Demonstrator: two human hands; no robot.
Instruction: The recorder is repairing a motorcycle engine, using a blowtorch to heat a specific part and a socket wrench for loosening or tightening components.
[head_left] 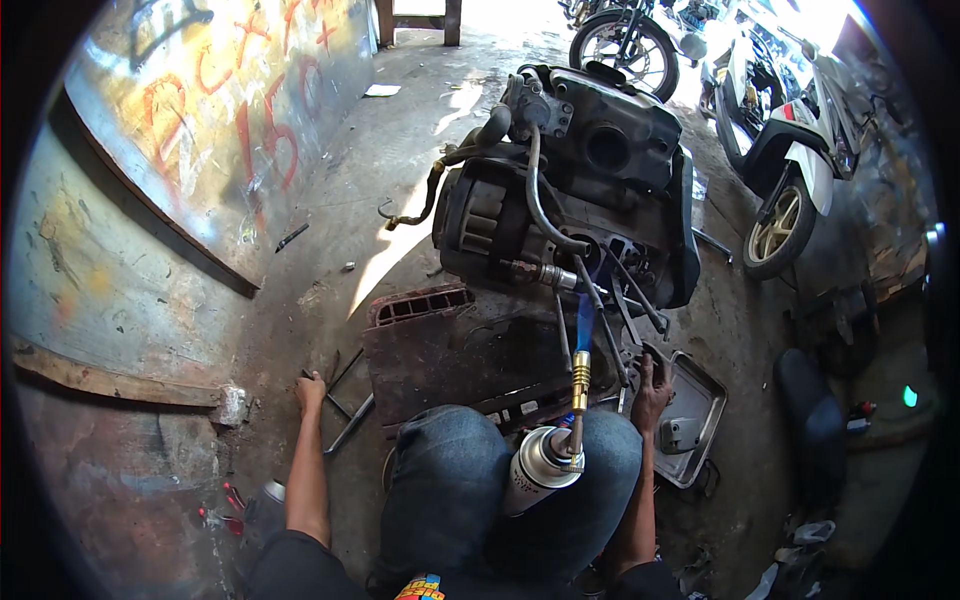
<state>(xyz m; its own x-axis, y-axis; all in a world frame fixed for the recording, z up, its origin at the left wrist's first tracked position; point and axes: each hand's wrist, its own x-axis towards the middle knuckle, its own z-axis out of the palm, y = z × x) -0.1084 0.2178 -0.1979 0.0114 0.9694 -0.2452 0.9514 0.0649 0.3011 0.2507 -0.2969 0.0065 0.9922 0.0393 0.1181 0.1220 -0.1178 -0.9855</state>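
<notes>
Between my knees stands a gas torch (545, 468), a white can with a brass nozzle (581, 378). A blue flame (586, 318) rises from it toward an engine (590, 190) and metal rods (592, 300) in front of it. On the left, my left hand (311, 389) is low by the floor, its fingers closed around something dark I cannot make out. Dark bar-shaped tools (350, 424) lie beside it. My right hand (652, 388) is at the metal parts right of the torch, fingers curled; what they hold is unclear.
A dark slatted panel (440, 355) lies before my knees. To the right are a metal tray (712, 415) with a grey part (682, 434) in it and a black seat (808, 405). Motorcycles (785, 200) stand behind. A painted metal sheet (200, 130) leans at left.
</notes>
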